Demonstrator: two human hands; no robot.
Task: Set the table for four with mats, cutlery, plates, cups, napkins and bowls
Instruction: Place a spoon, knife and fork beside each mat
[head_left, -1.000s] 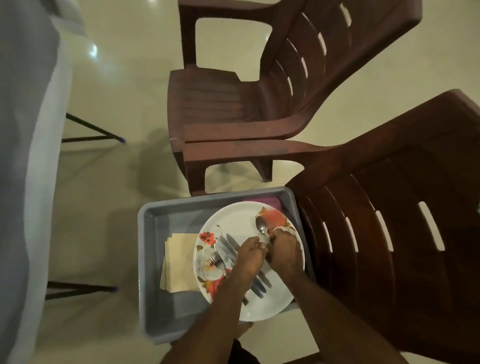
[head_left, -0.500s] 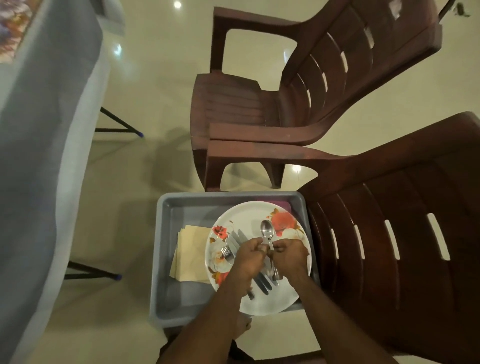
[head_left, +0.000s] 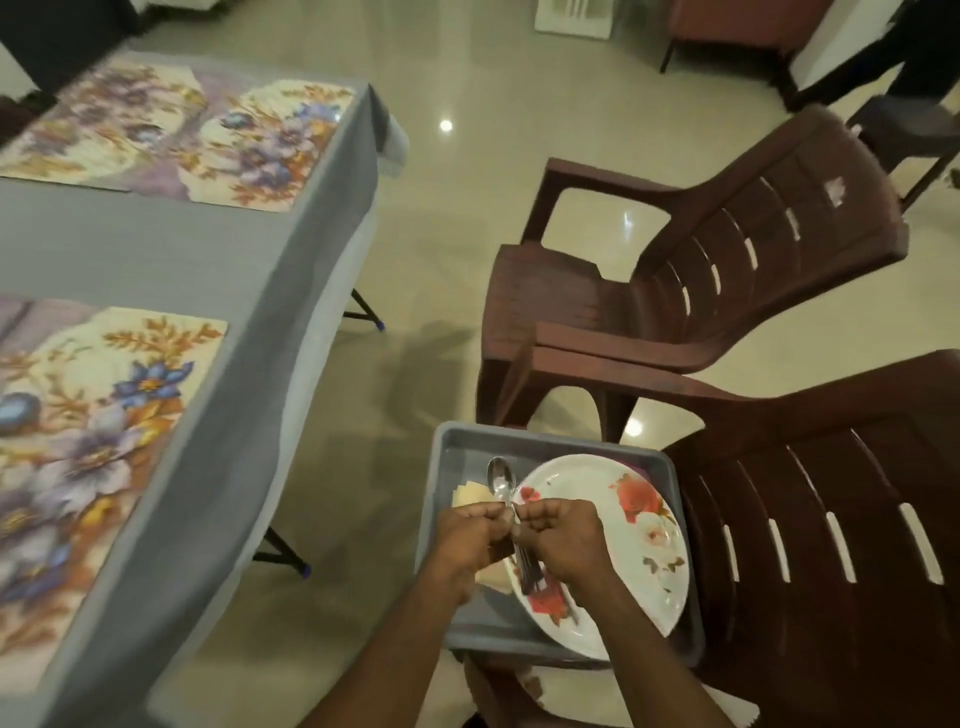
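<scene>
Lifted clear of the plate (head_left: 623, 525) in the tray (head_left: 441, 499), the cutlery (head_left: 506, 499) is now gripped by left hand (head_left: 467, 535) and right hand (head_left: 558, 540), seemingly ready for the table (head_left: 208, 244) left of the tray.

There is just one view, from the camera on my head, a wide-angle looking forward and steeply down. It sits close over my left hand (head_left: 470, 535) and right hand (head_left: 563, 540), which come up from the bottom edge to lower centre, over the grey tray (head_left: 441, 499). The table (head_left: 208, 249) fills the left of the frame, the chairs (head_left: 727, 270) the right, bare floor runs up the middle, and straight lines bow toward the edges
</scene>
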